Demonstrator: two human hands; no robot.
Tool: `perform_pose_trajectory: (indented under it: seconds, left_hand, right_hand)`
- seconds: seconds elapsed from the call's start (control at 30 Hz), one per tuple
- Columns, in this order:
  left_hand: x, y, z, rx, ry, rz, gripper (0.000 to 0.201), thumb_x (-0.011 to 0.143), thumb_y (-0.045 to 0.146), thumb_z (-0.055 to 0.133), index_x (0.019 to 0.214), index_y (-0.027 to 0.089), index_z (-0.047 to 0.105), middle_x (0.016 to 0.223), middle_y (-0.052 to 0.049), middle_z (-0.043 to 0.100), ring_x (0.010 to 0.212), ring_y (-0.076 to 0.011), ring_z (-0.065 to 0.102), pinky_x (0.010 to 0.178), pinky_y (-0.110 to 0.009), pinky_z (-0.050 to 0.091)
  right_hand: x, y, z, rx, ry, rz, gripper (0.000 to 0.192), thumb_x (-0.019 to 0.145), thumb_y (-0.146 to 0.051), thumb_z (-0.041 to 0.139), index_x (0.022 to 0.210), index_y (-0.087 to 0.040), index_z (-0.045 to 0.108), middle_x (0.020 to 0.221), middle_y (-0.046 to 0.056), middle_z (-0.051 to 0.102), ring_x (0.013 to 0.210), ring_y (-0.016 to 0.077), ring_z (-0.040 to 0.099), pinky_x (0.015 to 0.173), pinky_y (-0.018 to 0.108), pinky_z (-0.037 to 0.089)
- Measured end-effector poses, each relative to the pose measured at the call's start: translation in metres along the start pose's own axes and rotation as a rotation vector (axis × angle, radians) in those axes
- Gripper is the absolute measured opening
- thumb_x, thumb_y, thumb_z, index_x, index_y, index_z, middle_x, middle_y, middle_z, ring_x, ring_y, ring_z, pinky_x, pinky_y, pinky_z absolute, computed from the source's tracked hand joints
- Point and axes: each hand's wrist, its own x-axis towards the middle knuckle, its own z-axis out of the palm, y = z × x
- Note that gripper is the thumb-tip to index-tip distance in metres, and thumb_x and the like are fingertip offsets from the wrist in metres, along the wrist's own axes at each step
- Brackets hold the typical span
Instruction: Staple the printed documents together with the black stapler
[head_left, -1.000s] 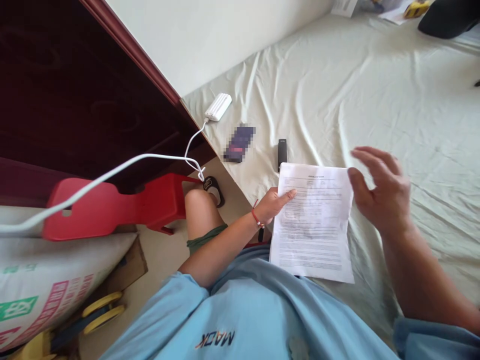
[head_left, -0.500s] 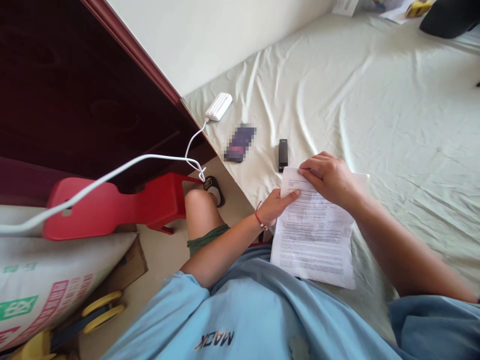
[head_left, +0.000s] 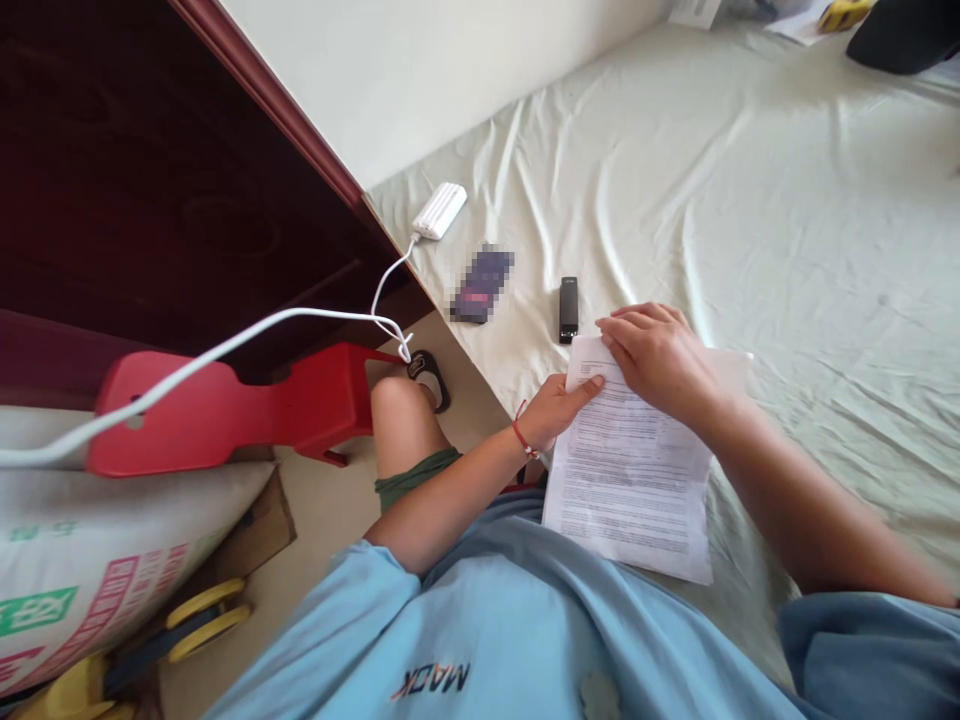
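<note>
Right hand (head_left: 656, 360) partly covers papers (head_left: 637, 520); print (head_left: 622, 490) illegible.

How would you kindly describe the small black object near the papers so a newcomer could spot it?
On the pale cloth, look just beyond the top-left corner of the printed papers. There lies a narrow black object, slimmer than the pixelated phone nearby.

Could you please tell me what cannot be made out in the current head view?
In the head view:
Papers: most print is too small and soft to read; the right hand covers part of their upper area.
Left hand: partly hidden behind the papers.
Phone-like object: its face is pixelated.
Dark object: cut off by the picture's edge.
White cable: runs out at the left edge.
</note>
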Motion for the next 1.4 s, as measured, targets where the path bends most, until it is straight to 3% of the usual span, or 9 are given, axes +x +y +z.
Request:
perform_pose_trajectory:
  seconds: [0.13,0.3,0.5,0.7,0.93,1.13,1.3,1.4]
  left_hand:
    - [0.001,0.0,0.001,-0.005,0.02,0.023,0.061,0.067,0.067,0.092,0.097,0.015,0.08,0.092,-0.008,0.081,0.09,-0.026,0.075,0.085,-0.039,0.054]
    - [0.002,0.002,0.003,-0.021,0.019,0.035,0.058,0.067,0.064,0.094,0.096,0.016,0.079,0.09,-0.007,0.08,0.09,-0.0257,0.074,0.088,-0.041,0.053]
    - [0.004,0.001,0.003,0.008,0.059,0.025,0.059,0.065,0.068,0.093,0.086,0.015,0.078,0.078,-0.005,0.076,0.078,-0.0215,0.071,0.076,-0.035,0.051]
    - [0.002,0.004,0.006,-0.022,0.045,0.025,0.059,0.066,0.066,0.093,0.091,0.015,0.079,0.084,-0.005,0.077,0.077,-0.0181,0.07,0.075,-0.033,0.052]
    - [-0.001,0.008,0.008,-0.056,-0.002,0.003,0.063,0.063,0.066,0.094,0.095,0.013,0.079,0.088,-0.008,0.079,0.082,-0.0209,0.073,0.081,-0.035,0.055]
    - [0.0,0.003,0.007,-0.034,0.019,0.007,0.059,0.063,0.063,0.096,0.092,0.014,0.079,0.085,-0.006,0.078,0.075,-0.0176,0.069,0.075,-0.032,0.052]
    - [0.001,0.001,0.001,-0.046,0.022,0.032,0.057,0.064,0.06,0.097,0.094,0.014,0.081,0.089,-0.008,0.08,0.08,-0.021,0.073,0.081,-0.036,0.055]
    - [0.0,0.006,-0.009,-0.084,0.044,0.065,0.058,0.065,0.059,0.097,0.097,0.013,0.082,0.096,-0.012,0.083,0.091,-0.0272,0.077,0.091,-0.043,0.056]
  right_hand:
    - [-0.003,-0.007,0.004,-0.108,-0.003,-0.07,0.034,0.108,-0.024,0.044,0.118,-0.022,0.076,0.114,0.012,0.081,0.134,0.0353,0.062,0.125,0.067,0.029]
    - [0.0,-0.01,0.001,-0.124,-0.005,-0.101,0.035,0.109,-0.026,0.042,0.121,-0.022,0.075,0.115,0.011,0.082,0.136,0.0349,0.06,0.126,0.069,0.025]
    - [0.004,-0.011,0.001,-0.079,-0.056,-0.109,0.034,0.108,-0.026,0.043,0.112,-0.022,0.076,0.111,0.012,0.081,0.126,0.0333,0.067,0.122,0.064,0.033]
    - [0.009,-0.007,0.002,0.09,0.048,0.021,0.017,0.103,-0.029,0.059,0.096,-0.024,0.074,0.099,0.008,0.08,0.109,0.0321,0.069,0.097,0.051,0.052]
    - [0.009,-0.001,-0.002,0.296,0.066,0.044,0.015,0.098,-0.023,0.063,0.091,-0.023,0.076,0.102,0.008,0.081,0.107,0.0301,0.072,0.091,0.047,0.055]
    - [0.009,-0.005,0.0,0.288,0.065,0.025,0.018,0.099,-0.025,0.061,0.091,-0.024,0.078,0.099,0.007,0.081,0.103,0.0289,0.073,0.091,0.047,0.056]
    - [0.006,0.003,-0.005,0.119,0.11,0.02,0.019,0.101,-0.034,0.062,0.105,-0.025,0.078,0.111,0.01,0.08,0.12,0.0346,0.069,0.109,0.059,0.049]
    - [-0.012,0.027,-0.009,0.067,0.234,0.161,0.043,0.096,-0.049,0.07,0.132,-0.026,0.071,0.142,0.014,0.07,0.141,0.0397,0.056,0.117,0.064,0.043]
